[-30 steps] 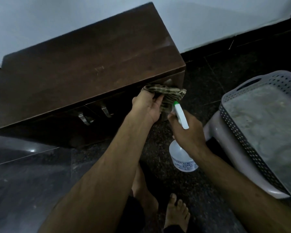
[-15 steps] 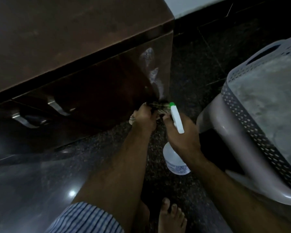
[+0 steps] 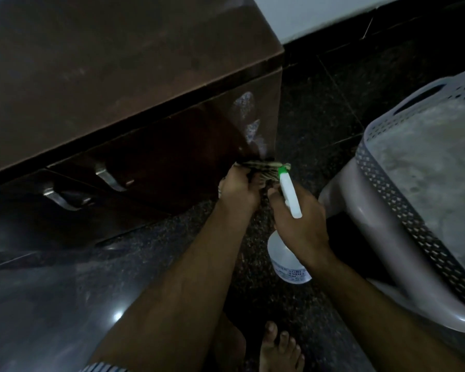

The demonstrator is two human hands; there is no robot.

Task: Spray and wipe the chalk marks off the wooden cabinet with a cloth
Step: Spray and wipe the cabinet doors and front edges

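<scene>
A dark wooden cabinet (image 3: 113, 76) fills the upper left. White chalk marks (image 3: 249, 122) smear the right end of its front panel. My left hand (image 3: 238, 190) grips a striped cloth (image 3: 263, 169) pressed low against that panel, just under the marks. My right hand (image 3: 298, 218) holds a clear spray bottle (image 3: 287, 260) with a white trigger head and green nozzle (image 3: 283, 171), which points at the cloth and the cabinet's lower corner.
Two metal drawer handles (image 3: 110, 177) stick out of the cabinet front on the left. A perforated grey plastic basket (image 3: 403, 194) sits on a plastic stool (image 3: 360, 210) close on the right. My bare feet (image 3: 279, 350) rest on the dark polished floor (image 3: 51, 304).
The view dropped and closed in on the cabinet front. My left hand slid the cloth from the top edge down to the panel's lower part, uncovering the chalk marks. The bottle followed.
</scene>
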